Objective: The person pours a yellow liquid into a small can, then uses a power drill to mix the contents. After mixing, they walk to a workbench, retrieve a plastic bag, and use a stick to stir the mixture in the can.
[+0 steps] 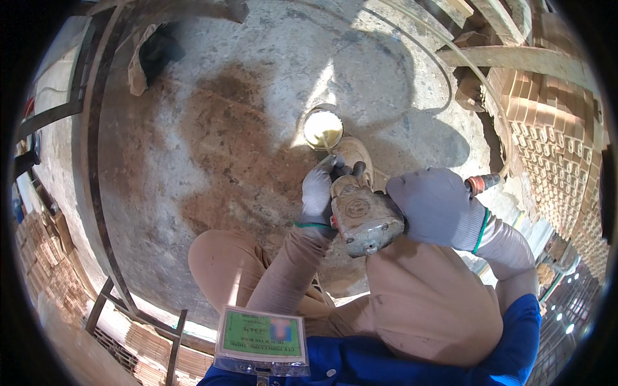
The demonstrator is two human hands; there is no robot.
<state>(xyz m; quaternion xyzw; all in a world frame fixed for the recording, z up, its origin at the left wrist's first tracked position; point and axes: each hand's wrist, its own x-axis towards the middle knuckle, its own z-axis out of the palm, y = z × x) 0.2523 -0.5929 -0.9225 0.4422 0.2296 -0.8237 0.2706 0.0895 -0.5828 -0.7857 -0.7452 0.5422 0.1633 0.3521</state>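
Note:
My right hand (434,206), in a grey glove with a green cuff, is wrapped round the grip of a worn metal air impact wrench (365,215). The wrench is held level between my knees, its rear end toward me. At its front end is my left hand (318,193), also gloved, with the fingers closed near the nose. A thin end shows between those fingertips and a small round can (323,128), but I cannot make out what it is. Pale yellowish stuff fills the can, which stands on the floor just beyond my shoe (355,154).
An orange-red coupling (483,184) joins the wrench to an air hose (505,138) that curves up the right side. Stacked wooden pieces (547,128) stand at right. A metal frame (96,161) runs along the left. The concrete floor (238,128) is stained brown.

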